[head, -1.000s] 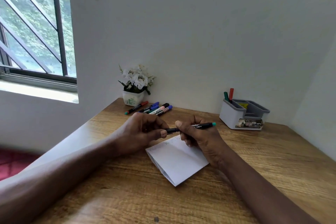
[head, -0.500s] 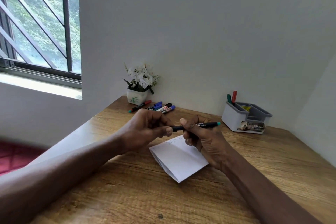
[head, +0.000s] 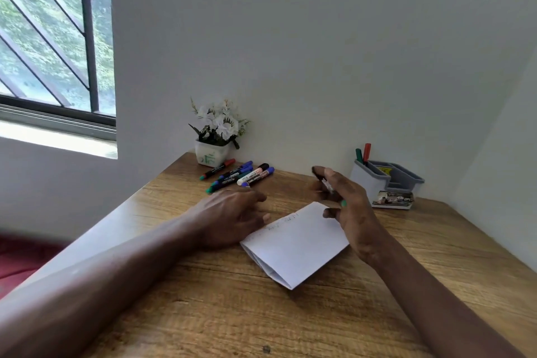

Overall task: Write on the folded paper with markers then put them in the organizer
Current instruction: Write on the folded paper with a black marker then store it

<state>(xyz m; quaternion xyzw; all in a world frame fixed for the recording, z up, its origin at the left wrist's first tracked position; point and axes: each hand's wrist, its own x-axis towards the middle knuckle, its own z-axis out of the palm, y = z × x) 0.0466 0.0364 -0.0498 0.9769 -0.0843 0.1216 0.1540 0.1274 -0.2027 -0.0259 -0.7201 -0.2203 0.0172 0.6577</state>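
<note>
The right hand (head: pixel 354 208) grips a marker (head: pixel 327 184) above the folded paper (head: pixel 296 244). The left hand (head: pixel 232 212) rests on the worktop (head: pixel 203 314), fingers (head: pixel 252 197) relaxed, holding nothing.

The folded paper (head: pixel 296 244) is laid in the middle of the table (head: pixel 232 314). Loose markers (head: pixel 242 176) are spread behind it on the left, just before the flower pot (head: pixel 213 151). The organizer (head: pixel 386 183) is set back right, with two markers (head: pixel 363 152) stood in it.

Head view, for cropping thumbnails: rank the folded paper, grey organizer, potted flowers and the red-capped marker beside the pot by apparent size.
1. folded paper, though it lies nearest the camera.
2. grey organizer and potted flowers: they look alike, so not ranked.
3. red-capped marker, smallest.
</note>
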